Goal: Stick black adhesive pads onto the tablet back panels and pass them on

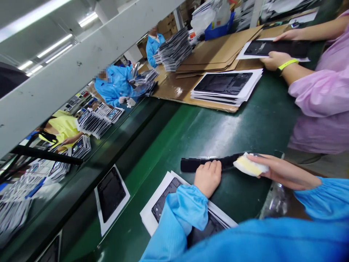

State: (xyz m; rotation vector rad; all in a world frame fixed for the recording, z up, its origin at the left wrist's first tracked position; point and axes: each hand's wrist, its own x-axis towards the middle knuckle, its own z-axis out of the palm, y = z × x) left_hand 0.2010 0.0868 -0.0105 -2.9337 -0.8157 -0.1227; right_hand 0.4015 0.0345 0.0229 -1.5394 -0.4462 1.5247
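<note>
My left hand [207, 177] is curled, knuckles up, and rests on a thin black panel [196, 164] that lies edge-on across the green bench [169, 153]. My right hand [275, 170] grips a yellow and white sponge [249, 165] and presses it against the right end of that panel. Below my left wrist lies a stack of white sheets carrying a black frame part [160, 203]. Both my arms wear blue sleeves.
A person in pink holds a black panel [275, 47] at the upper right, beside a stack of sheets with panels [226, 85] on brown cardboard [215, 54]. A panel on white paper [111, 194] lies on the conveyor. Workers in blue and yellow handle stacks along the far side.
</note>
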